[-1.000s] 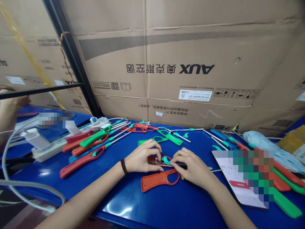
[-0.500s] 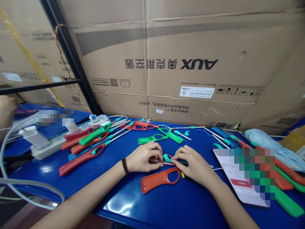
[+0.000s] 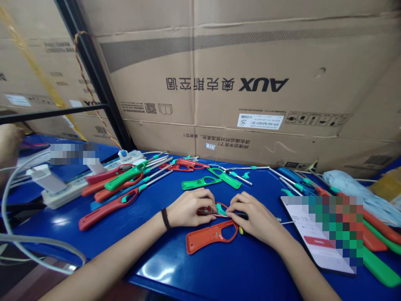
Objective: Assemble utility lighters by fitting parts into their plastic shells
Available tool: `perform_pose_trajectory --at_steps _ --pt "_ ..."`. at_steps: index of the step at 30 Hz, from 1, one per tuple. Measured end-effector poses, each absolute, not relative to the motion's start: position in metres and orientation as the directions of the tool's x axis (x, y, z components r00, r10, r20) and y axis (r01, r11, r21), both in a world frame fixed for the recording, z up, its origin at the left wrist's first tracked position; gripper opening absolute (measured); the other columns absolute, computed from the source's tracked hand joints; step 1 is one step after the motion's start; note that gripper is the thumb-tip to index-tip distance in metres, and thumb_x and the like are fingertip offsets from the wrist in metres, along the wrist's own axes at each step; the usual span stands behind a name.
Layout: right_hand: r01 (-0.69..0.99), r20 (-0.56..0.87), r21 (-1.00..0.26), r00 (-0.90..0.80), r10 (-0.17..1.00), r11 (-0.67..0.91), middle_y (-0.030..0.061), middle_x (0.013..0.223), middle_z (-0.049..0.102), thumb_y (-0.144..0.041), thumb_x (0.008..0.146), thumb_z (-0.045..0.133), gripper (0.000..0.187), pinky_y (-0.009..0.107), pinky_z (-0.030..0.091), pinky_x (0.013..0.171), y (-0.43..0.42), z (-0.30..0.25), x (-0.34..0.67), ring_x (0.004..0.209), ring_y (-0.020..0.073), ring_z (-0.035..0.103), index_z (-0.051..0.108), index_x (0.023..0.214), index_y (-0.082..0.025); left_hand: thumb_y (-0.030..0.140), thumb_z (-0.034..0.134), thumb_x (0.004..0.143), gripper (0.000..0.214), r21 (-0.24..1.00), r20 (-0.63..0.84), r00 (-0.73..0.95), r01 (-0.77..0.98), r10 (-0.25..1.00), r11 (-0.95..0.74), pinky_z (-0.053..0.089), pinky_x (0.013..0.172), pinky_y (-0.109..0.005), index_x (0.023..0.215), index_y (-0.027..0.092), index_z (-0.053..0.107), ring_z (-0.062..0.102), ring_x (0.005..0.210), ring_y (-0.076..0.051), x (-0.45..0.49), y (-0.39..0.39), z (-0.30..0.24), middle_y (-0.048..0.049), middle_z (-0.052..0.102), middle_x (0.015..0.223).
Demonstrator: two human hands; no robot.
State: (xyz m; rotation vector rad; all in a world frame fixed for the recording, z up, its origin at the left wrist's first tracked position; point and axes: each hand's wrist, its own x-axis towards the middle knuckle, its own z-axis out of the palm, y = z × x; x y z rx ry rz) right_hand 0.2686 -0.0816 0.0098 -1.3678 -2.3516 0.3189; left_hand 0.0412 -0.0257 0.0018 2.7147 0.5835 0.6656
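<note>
My left hand (image 3: 191, 207) and my right hand (image 3: 250, 216) meet over a half-built red lighter (image 3: 216, 210) lying on the blue table (image 3: 175, 267). Both pinch it: the left grips its dark red body, the right presses at the teal trigger part (image 3: 222, 210) and the dark rod end. A loose red handle shell (image 3: 209, 236) lies flat just in front of my hands, untouched. A green handle shell (image 3: 200, 182) lies just behind them.
Finished long lighters in red, green and blue (image 3: 119, 188) pile at the left, more at the right (image 3: 376, 238). A phone (image 3: 316, 244) lies right of my hands. A power strip (image 3: 65, 190) and cables sit far left, cardboard boxes (image 3: 250, 83) behind. Another person's hand (image 3: 9, 140) shows at the left edge.
My hands have stayed on the red lighter, with only small finger shifts at the trigger. The view has drifted slightly.
</note>
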Motion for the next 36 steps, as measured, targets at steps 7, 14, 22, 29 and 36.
perform_pose_trajectory --at_steps 7,14,22,29,36 --pt "0.790 0.190 -0.352 -0.466 0.864 0.503 0.0030 0.094 0.062 -0.017 0.087 0.058 0.013 0.032 0.047 0.082 -0.0821 0.0134 0.2699 0.092 0.0184 0.055 0.070 0.088 -0.021 0.028 0.063 0.085 0.011 0.341 0.386 0.824 0.291 0.415 -0.894 0.048 0.074 -0.021 0.089 0.022 0.072 0.062 0.080 -0.012 0.0402 -0.0249 0.0025 -0.0022 0.063 0.099" --pt "0.806 0.200 -0.302 -0.469 0.860 0.509 0.0029 0.093 0.063 -0.016 0.087 0.057 0.014 0.034 0.046 0.081 -0.0849 0.0162 0.2652 0.090 0.0193 0.055 0.069 0.090 -0.022 0.026 0.063 0.086 0.011 0.364 0.387 0.821 0.282 0.419 -0.888 0.049 0.075 -0.020 0.089 0.022 0.073 0.063 0.080 -0.011 0.0397 -0.0237 -0.0019 -0.0020 0.063 0.102" --pt "0.814 0.244 -0.331 -0.414 0.877 0.477 0.0019 0.087 0.063 -0.018 0.086 0.057 0.010 0.033 0.047 0.079 -0.0842 0.0123 0.2619 0.086 0.0185 0.057 0.066 0.088 -0.022 0.028 0.060 0.088 0.014 0.354 0.377 0.831 0.280 0.410 -0.892 0.049 0.079 -0.022 0.093 0.022 0.072 0.063 0.084 -0.013 0.0408 -0.0249 -0.0009 -0.0031 0.064 0.099" --pt "0.838 0.213 -0.291 -0.414 0.885 0.462 0.0036 0.087 0.064 -0.016 0.087 0.057 0.008 0.035 0.047 0.079 -0.0821 0.0133 0.2676 0.089 0.0207 0.058 0.064 0.085 -0.020 0.028 0.058 0.089 0.016 0.338 0.376 0.840 0.269 0.392 -0.902 0.049 0.081 -0.022 0.093 0.022 0.072 0.062 0.091 -0.013 0.0401 -0.0236 -0.0025 -0.0045 0.062 0.105" --pt "0.828 0.200 -0.297 -0.433 0.879 0.476 0.0037 0.088 0.065 -0.016 0.088 0.056 0.010 0.036 0.047 0.082 -0.0820 0.0107 0.2623 0.089 0.0205 0.057 0.066 0.087 -0.020 0.028 0.059 0.089 0.016 0.334 0.396 0.830 0.267 0.392 -0.904 0.050 0.079 -0.022 0.094 0.023 0.073 0.062 0.088 -0.013 0.0395 -0.0232 -0.0066 -0.0048 0.061 0.103"
